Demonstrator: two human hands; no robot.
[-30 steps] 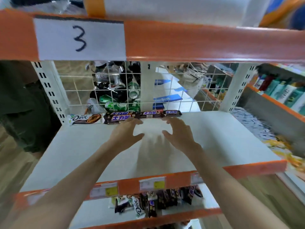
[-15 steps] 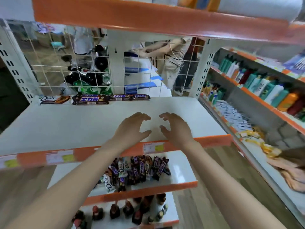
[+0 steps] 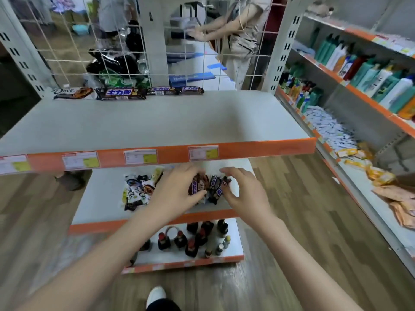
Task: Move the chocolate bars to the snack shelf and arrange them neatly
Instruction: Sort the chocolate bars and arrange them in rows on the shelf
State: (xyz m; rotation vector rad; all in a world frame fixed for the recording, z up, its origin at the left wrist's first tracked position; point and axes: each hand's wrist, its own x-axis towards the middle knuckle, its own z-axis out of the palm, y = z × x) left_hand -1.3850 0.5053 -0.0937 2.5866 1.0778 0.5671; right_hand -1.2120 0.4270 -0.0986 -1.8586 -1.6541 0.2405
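The left hand [image 3: 174, 194] curls its fingers onto a heap of dark glossy-wrapped chocolate bars [image 3: 202, 187] on the white middle shelf [image 3: 101, 203]; the right hand [image 3: 244, 189] hovers beside, fingers loosely spread, holding nothing. Four bars [image 3: 125, 93] line the upper white shelf's [image 3: 157, 124] back edge.

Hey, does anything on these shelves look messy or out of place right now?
Yes. The chocolate bars on the middle shelf lie in a jumbled, overlapping heap, unlike the neat row along the back of the upper shelf.
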